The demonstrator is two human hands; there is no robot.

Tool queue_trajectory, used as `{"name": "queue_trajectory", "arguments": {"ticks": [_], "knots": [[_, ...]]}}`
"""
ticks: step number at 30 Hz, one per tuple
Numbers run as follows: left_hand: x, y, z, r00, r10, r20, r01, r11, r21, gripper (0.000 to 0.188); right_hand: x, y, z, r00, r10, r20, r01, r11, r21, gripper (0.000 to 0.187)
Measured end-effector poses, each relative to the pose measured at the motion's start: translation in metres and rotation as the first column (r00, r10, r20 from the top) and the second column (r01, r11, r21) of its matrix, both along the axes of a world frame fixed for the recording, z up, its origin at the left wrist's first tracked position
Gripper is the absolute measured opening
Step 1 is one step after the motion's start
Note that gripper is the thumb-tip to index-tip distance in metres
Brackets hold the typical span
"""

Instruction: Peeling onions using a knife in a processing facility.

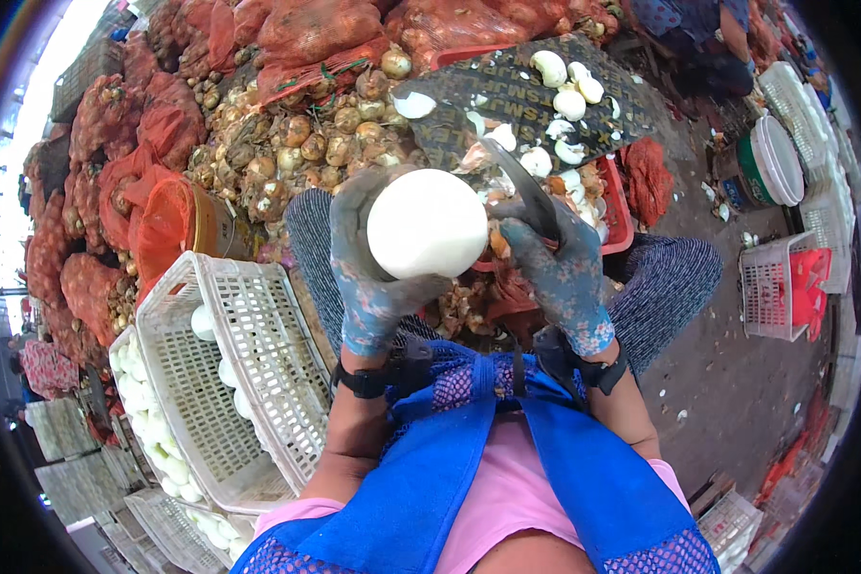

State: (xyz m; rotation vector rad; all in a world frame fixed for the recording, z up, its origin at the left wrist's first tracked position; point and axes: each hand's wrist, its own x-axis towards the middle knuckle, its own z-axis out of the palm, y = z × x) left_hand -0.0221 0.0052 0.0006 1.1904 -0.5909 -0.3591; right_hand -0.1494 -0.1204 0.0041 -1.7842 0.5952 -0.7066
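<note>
Daylight is entering from the upper left. Red mesh sacks [115,143] are lining the far side. White plastic crates [239,364] are standing at left and right on a grey concrete floor [737,392] carrying scattered scraps.

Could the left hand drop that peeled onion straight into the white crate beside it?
Probably yes: the left hand holds the peeled onion, and the open white crate sits just left, nothing between.

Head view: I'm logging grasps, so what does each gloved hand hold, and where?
Left hand cups the round white peeled onion from its left side and underneath. Right hand grips the dark curved knife by its handle.
</note>
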Motion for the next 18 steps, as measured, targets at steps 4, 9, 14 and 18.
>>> {"name": "queue_trajectory", "arguments": {"ticks": [4, 9, 14, 18], "knots": [[0.003, 0.01, -0.008, 0.946, -0.007, 0.325, -0.027, 0.995, 0.1, 0.095, -0.008, -0.002, 0.005, 0.999, 0.01, -0.041, -0.014, 0.995, -0.098, 0.018], [0.002, 0.014, -0.001, 0.897, 0.017, 0.442, -0.092, 0.985, 0.149, 0.095, -0.014, -0.001, 0.008, 0.998, 0.063, -0.005, -0.062, 0.957, -0.284, 0.018], [0.001, 0.013, 0.001, 0.982, -0.011, 0.191, 0.002, 0.999, 0.048, 0.09, -0.016, 0.0, 0.007, 0.997, 0.081, -0.011, -0.076, 0.868, -0.491, 0.029], [-0.002, 0.016, 0.001, 0.999, 0.002, 0.038, -0.003, 1.0, 0.022, 0.088, -0.015, 0.009, 0.017, 0.988, 0.092, -0.12, -0.144, 0.814, -0.563, 0.039]]}}
